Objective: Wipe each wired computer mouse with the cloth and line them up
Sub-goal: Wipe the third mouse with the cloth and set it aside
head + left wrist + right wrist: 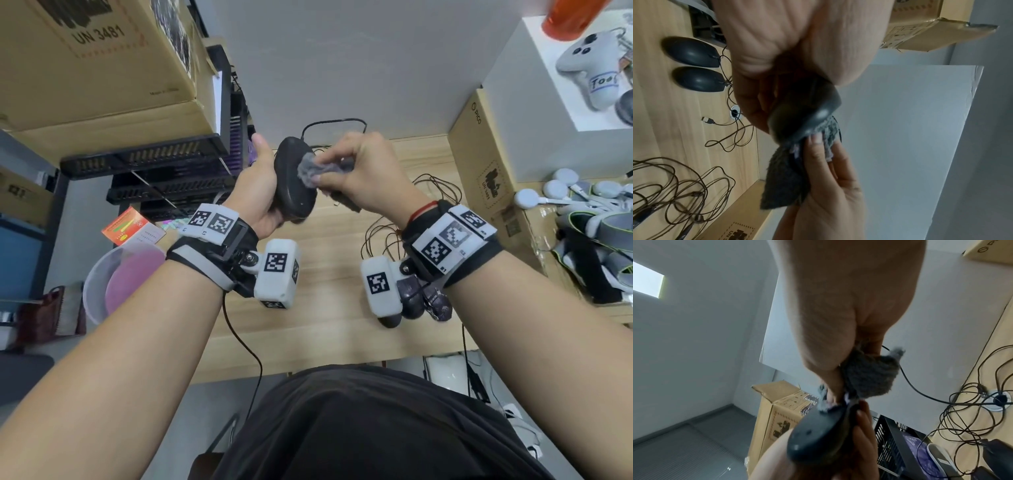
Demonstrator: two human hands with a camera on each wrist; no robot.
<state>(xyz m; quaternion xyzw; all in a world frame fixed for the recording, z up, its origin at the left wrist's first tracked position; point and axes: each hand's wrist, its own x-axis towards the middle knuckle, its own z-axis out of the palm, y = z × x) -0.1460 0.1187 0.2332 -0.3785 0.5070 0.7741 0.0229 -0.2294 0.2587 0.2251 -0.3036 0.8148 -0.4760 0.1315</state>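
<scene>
My left hand (260,192) grips a black wired mouse (293,178) raised above the wooden desk (325,308), its underside turned toward me. My right hand (363,171) pinches a grey cloth (313,171) and presses it against that underside. In the left wrist view the held mouse (805,118) sits in the palm with the cloth (785,181) hanging below it from the right hand (828,186). Two more black mice (692,52) (698,79) lie side by side on the desk. In the right wrist view the cloth (869,376) bunches over the mouse (816,433).
Tangled brown cables (387,236) lie on the desk right of the hands, with a USB plug (708,121) loose. Black crates (164,171) and a cardboard box (102,61) stand at left. Another cardboard box (486,164) and headsets (589,240) crowd the right.
</scene>
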